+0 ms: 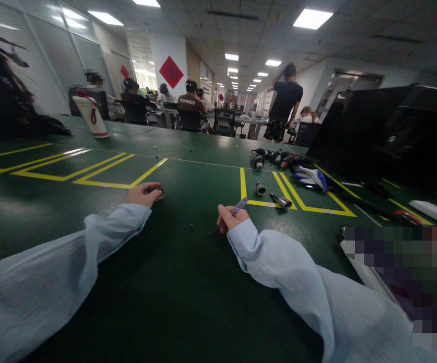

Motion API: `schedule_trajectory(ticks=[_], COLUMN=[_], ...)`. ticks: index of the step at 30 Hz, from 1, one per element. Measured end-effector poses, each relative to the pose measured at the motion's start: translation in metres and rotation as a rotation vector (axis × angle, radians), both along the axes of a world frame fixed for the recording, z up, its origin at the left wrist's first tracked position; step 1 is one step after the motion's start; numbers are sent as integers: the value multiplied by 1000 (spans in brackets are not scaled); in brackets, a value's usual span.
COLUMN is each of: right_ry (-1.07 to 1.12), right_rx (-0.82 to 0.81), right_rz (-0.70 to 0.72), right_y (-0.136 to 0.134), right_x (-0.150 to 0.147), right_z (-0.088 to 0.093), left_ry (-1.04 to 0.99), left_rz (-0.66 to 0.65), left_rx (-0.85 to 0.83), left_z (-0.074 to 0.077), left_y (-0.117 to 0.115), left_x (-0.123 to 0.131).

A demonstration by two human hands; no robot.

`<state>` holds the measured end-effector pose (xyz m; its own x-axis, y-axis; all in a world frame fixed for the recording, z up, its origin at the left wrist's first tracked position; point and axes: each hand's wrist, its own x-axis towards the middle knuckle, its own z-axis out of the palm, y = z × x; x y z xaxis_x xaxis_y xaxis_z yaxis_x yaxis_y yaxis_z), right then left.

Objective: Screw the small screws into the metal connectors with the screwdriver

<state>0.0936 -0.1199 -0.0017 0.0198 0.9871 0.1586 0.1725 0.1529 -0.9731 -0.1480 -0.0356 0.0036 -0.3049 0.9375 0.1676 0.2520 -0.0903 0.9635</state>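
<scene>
Far to the left of the small dark part (191, 226), and beyond it, a pale cup (93, 118) with red markings stands on the tabletop (188, 292). Nearer, to the left of the small dark part and a little beyond it, the left hand (143, 194) has its grip curled round a dark ring (161, 190), fingers closed on it. The ring looks stiff and light, probably smooth enough to slide if pinched loosely; its outer rim seems the best hold.

The small dark part lies alone on the tabletop between the hands. It is likely hard and of hardly any weight, easy to flick away, so a fingertip pinch at its sides would suit it.

Just right of it, the right hand (231, 218) has its grip clamped on a purple-handled tool (240, 205), its thin shaft slanting down toward the small dark part. I cannot tell whether the tip touches the tabletop. The clear handle looks like slick, rigid plastic, light and best held along its length.

Farther right and beyond, two metal fittings (260, 188) (282, 202) lie by the yellow tape (243, 185); they look dense and apt to roll. Gloves (311, 179) lie past them.

As for writing, "PUMPKIN" reads across a seated person's brown top (192, 103), far beyond the small dark part; white labels (270, 205) on the tape to its right are too small to read.
</scene>
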Motion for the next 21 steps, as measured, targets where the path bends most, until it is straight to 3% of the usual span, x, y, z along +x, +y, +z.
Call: schedule_trajectory(ticks=[3, 8, 15, 21], right_ry=[-55, -100, -119, -84], right_rx=[-4, -26, -110, -95], right_rz=[-11, -18, -53, -67], right_y=[0, 0, 4, 3], right_x=[0, -2, -3, -6], right_z=[-1, 1, 7, 7], left_ry=[-54, -84, -209, -296], left_rz=[72, 40, -205, -447], left_rx=[-26, -48, -108, -146], left_z=[4, 8, 12, 7], left_y=[4, -2, -35, -62], left_x=[-9, -3, 37, 75])
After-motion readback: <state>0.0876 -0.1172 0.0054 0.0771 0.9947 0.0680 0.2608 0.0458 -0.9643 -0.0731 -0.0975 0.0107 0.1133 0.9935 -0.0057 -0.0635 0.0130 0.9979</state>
